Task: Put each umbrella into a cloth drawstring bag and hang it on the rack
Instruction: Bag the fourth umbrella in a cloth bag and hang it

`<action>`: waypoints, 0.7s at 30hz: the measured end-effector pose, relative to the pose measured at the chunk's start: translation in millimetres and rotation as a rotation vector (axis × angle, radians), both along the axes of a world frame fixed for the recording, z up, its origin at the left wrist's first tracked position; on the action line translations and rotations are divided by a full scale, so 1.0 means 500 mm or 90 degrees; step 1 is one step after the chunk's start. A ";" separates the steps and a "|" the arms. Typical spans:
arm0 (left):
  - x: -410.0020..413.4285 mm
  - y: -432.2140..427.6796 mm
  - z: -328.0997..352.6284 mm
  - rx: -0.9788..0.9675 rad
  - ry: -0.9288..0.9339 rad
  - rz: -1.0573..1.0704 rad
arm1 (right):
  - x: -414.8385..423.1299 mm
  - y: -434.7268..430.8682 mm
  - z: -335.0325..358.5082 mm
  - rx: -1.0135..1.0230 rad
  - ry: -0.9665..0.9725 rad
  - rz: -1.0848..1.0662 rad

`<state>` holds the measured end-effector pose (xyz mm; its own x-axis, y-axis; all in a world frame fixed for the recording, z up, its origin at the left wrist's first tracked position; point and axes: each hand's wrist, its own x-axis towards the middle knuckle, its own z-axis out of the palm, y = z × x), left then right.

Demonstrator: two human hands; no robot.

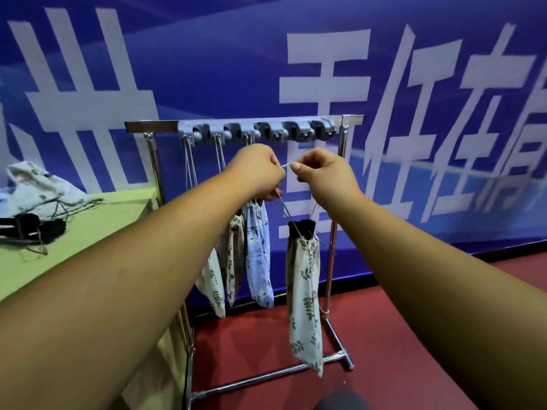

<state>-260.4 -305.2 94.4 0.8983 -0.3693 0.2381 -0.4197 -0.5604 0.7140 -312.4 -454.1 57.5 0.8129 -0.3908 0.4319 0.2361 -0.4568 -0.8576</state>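
Here, both hands are raised in front of the rack (142,125). The left hand (254,170) and the right hand (322,173) each pinch the drawstring (286,165), which runs taut between their fingertips. Below them hangs the leaf-print bag (305,291), clear of the floor, with the black top of an umbrella (302,227) showing at its mouth.

A grey hook strip (257,130) is fixed along the rack's top bar, above and behind the hands. Three filled bags already hang from its left hooks on long cords: a leafy one (211,282), a beige one (233,261) and a pale blue one (259,255), packed close together. The left wrist covers their tops. The held bag hangs apart from the blue one, with the rack's right post (333,241) just behind its upper edge.

To the left a green table (88,232) stands right against the rack's left post. It carries a heap of cloth bags (38,187) and dark umbrellas (32,227). A blue banner (207,54) closes off the back, and red floor (414,321) lies open to the right of the rack.
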 end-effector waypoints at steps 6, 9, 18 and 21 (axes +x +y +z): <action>0.083 -0.034 0.015 0.044 -0.120 0.080 | 0.097 -0.034 0.029 -0.008 -0.025 -0.006; 0.143 -0.059 0.013 -0.003 -0.115 0.120 | 0.147 -0.049 0.033 0.000 -0.035 0.008; 0.271 -0.123 0.004 -0.221 -0.083 0.130 | 0.294 -0.066 0.032 0.091 -0.085 -0.063; 0.295 -0.132 0.008 -0.197 -0.184 0.164 | 0.324 -0.064 0.041 0.114 -0.086 -0.069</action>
<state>-113.2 -371.2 98.6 0.8323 -0.0171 0.5541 -0.5007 -0.4521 0.7382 -150.4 -486.2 78.1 0.7013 -0.5529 0.4499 0.3115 -0.3300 -0.8911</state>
